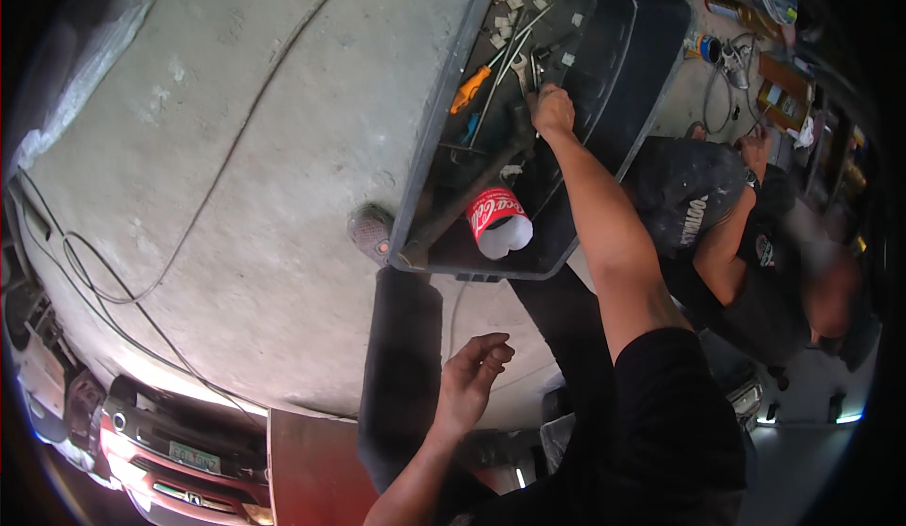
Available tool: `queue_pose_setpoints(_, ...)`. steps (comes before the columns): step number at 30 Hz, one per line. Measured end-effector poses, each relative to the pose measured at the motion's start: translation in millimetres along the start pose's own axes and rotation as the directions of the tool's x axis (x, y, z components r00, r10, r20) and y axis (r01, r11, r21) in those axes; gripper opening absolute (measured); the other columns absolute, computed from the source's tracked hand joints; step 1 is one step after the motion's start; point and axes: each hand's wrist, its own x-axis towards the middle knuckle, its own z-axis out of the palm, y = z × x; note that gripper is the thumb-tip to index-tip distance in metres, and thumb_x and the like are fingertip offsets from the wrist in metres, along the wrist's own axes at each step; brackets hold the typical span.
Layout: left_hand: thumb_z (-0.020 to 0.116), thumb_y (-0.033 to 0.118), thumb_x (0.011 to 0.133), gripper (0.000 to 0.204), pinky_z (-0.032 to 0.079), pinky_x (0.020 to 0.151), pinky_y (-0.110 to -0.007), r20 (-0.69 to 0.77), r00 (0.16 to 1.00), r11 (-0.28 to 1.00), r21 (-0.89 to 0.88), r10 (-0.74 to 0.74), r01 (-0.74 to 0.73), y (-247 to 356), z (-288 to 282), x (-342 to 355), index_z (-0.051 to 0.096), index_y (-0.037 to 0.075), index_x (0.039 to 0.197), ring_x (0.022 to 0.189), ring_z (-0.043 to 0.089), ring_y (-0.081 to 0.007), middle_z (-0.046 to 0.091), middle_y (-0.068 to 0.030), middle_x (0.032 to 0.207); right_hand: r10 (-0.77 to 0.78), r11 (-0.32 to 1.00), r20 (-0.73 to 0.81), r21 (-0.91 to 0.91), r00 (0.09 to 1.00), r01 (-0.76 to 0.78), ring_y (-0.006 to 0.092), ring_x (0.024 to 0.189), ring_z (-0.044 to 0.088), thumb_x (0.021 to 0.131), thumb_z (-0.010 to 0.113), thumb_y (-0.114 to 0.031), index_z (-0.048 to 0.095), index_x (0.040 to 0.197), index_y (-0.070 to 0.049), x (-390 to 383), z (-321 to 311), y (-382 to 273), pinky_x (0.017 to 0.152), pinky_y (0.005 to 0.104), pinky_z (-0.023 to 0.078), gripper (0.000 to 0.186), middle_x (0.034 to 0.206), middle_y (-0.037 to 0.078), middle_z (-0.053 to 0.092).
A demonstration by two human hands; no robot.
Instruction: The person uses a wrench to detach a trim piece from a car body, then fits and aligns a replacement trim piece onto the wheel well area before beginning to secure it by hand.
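Observation:
My right hand reaches into a large black plastic bin, its fingers closed among the tools; what they hold is hidden. Right beside its fingertips are a combination wrench and a dark metal tool. To their left lie a screwdriver with an orange handle and long thin metal rods. A red cut-open container with a white inside sits at the bin's near end. Outside the bin, my left hand hovers over my legs, fingers curled toward the thumb; anything between them is too small to make out.
Small white blocks are scattered at the bin's far end. A cable runs across the concrete floor on the left. At right a co-worker crouches close to the bin, near bottles and a can. A red car stands lower left.

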Motion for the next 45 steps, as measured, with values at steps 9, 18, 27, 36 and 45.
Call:
queue_pose_setpoints(9,0.056,0.012,0.096,0.023,0.053,0.075,-0.027,-0.131,0.986,0.993,-0.044,0.106,-0.113,-43,-5,23,0.063,0.0,0.115,0.086,0.065,-0.0141,0.068,-0.0069,0.093,-0.275,0.961,0.139,0.03,0.951,0.274,0.0382,0.094,0.066,0.082,0.065,-0.021,0.066,0.094,0.0,-47,-107,-1,0.085,0.0452,0.052,0.024,0.092,0.024,0.068)
queue_pose_setpoints(18,0.057,0.013,0.092,0.029,0.05,0.09,-0.037,0.121,0.883,0.327,0.899,0.454,-0.291,-54,36,-122,0.064,0.006,0.119,0.105,0.062,-0.0335,0.065,-0.0169,0.115,-0.539,0.586,0.498,0.801,0.679,-0.123,0.0166,0.06,0.065,0.091,0.053,-0.009,0.055,0.087,0.0,-338,-265,82,0.055,0.0311,0.051,0.01,0.07,0.008,0.064)
queue_pose_setpoints(27,0.05,0.028,0.099,0.041,0.049,0.095,-0.043,-0.071,0.997,0.919,0.393,0.034,-0.003,-138,-110,-297,0.056,0.001,0.129,0.114,0.06,-0.0349,0.063,-0.0201,0.12,-0.188,0.739,0.187,0.674,0.964,0.013,0.0318,0.065,0.062,0.089,0.056,-0.013,0.061,0.091,0.001,-564,-296,229,0.062,0.0418,0.048,0.015,0.069,0.02,0.06)
queue_pose_setpoints(36,0.056,0.023,0.097,0.048,0.054,0.084,-0.038,-0.007,0.96,0.868,0.427,-0.279,0.255,-66,-41,-247,0.046,-0.006,0.134,0.1,0.065,-0.0275,0.063,-0.0188,0.117,0.337,0.195,0.55,0.753,0.764,-0.628,0.0257,0.065,0.067,0.081,0.061,-0.011,0.066,0.089,0.001,-855,-210,282,0.058,0.0379,0.053,0.015,0.076,0.015,0.067)
queue_pose_setpoints(45,0.059,0.021,0.094,0.031,0.053,0.066,-0.036,0.239,0.965,-0.281,0.924,-0.111,-0.261,-100,144,-176,0.065,0.0,0.116,0.077,0.067,-0.0195,0.07,-0.0099,0.089,0.483,-0.263,0.472,0.882,0.737,-0.392,0.0247,0.056,0.064,0.085,0.055,-0.006,0.061,0.093,-0.002,-927,-91,384,0.051,0.0386,0.053,0.011,0.068,0.012,0.06)
